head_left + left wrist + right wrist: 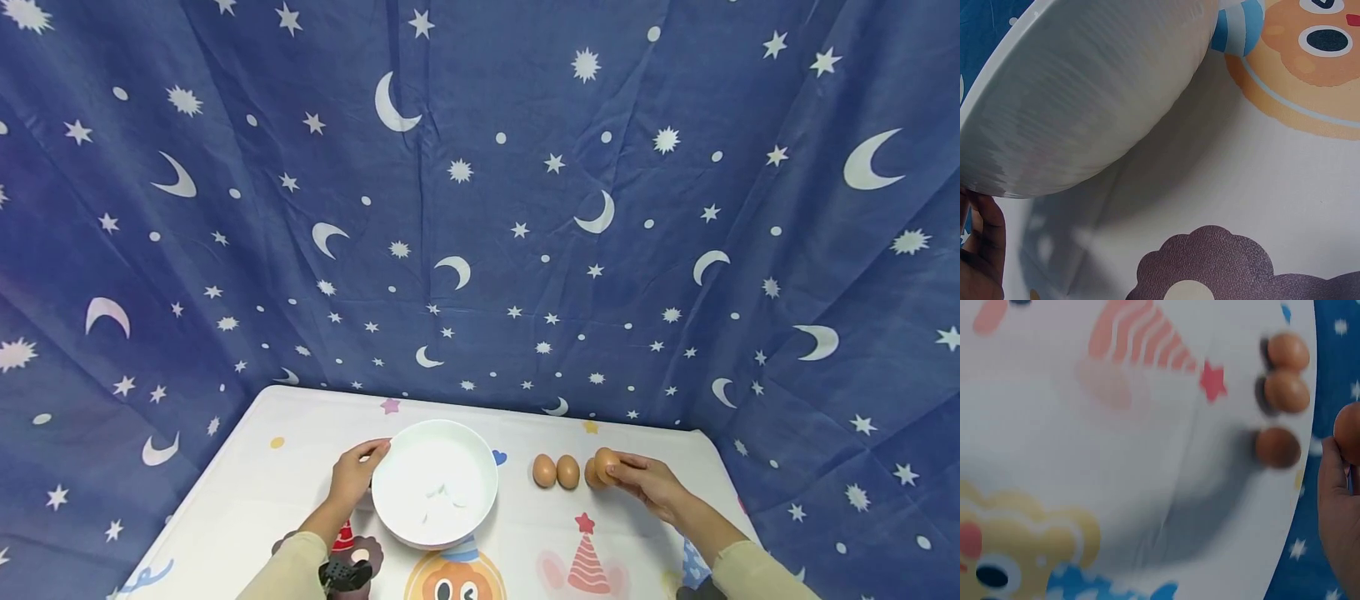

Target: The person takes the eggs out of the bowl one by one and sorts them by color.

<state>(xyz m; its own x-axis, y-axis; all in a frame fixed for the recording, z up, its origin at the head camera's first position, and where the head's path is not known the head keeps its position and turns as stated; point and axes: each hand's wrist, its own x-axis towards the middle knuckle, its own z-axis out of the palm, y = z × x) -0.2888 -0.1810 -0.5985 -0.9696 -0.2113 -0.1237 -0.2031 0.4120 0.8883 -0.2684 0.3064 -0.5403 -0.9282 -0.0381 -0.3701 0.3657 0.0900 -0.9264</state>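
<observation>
My left hand (pixel 352 477) grips the left rim of a white bowl (pixel 483 479), thumb at the rim and fingers round the outer wall. In the left wrist view the bowl's outer side (pixel 1097 106) stands over its shadow on the cloth. A few small white shapes (pixel 435 492) show inside it. Between thumb and fingertips, my right hand (pixel 656 487) pinches a brown egg (pixel 606 465). That egg appears raised in the right wrist view and partly covers another egg (pixel 592 475) in the head view. Two more eggs, one left (pixel 544 472) and one right (pixel 567 472), lie side by side.
A white tablecloth (pixel 517 508) printed with cartoon figures and party hats covers the table. Behind the table's far edge hangs a dark blue curtain (pixel 495 208) with moons and stars, which also runs along both sides.
</observation>
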